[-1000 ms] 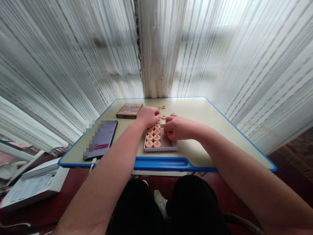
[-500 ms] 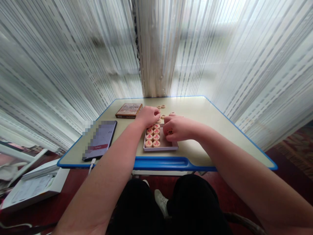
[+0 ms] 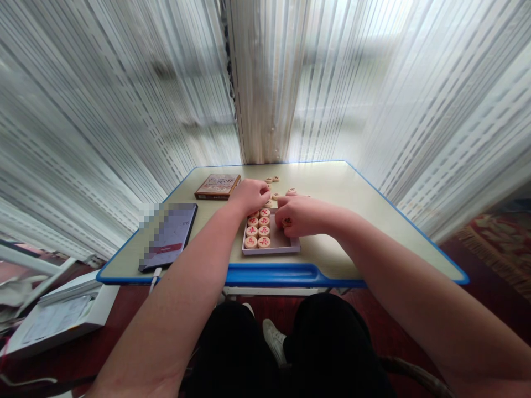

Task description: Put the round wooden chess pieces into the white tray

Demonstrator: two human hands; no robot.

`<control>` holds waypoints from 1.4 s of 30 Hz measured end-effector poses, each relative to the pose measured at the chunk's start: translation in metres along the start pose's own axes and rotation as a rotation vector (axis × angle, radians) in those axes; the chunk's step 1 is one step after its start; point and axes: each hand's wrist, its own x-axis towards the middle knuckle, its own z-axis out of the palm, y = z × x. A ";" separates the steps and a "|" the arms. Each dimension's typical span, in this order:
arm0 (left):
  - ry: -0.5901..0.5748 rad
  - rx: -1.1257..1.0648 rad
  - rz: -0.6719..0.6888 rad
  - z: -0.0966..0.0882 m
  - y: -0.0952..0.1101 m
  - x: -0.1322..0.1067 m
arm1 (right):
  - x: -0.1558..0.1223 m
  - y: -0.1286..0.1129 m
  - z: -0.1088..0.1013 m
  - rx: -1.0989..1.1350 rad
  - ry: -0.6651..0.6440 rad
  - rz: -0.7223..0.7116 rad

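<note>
An open shallow box tray [image 3: 271, 251] sits near the table's front edge. Its left side holds two columns of round wooden Chinese chess pieces [image 3: 264, 231] with red characters, lying face up. Over the right half of the tray, my right hand [image 3: 305, 215] is closed on a Chinese chess piece [image 3: 287, 221] with a dark character. My left hand [image 3: 249, 197] is beyond the tray's far left corner, its fingers curled together; what they hold, if anything, is hidden. Close to its fingertips lie loose pieces [image 3: 276, 195] on the table.
A flat printed box lid [image 3: 218, 186] lies at the back left. Nearer, a phone or tablet [image 3: 170, 237] is plugged into a white cable [image 3: 155, 279]. More loose pieces [image 3: 276, 179] are farther back. The table has a blue rim [image 3: 274, 273]; sheer curtains hang behind.
Both hands keep almost the same place and grip. The whole view has shifted very slightly; the pieces in the tray look the same.
</note>
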 end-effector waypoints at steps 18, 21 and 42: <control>-0.013 -0.014 -0.001 0.003 -0.003 0.001 | -0.001 0.002 0.003 0.045 0.097 -0.022; 0.002 -0.010 -0.041 0.002 -0.004 0.001 | -0.002 0.004 -0.002 0.098 0.265 -0.022; -0.094 -0.586 -0.296 0.027 -0.030 0.015 | 0.015 0.075 0.034 0.090 0.277 0.471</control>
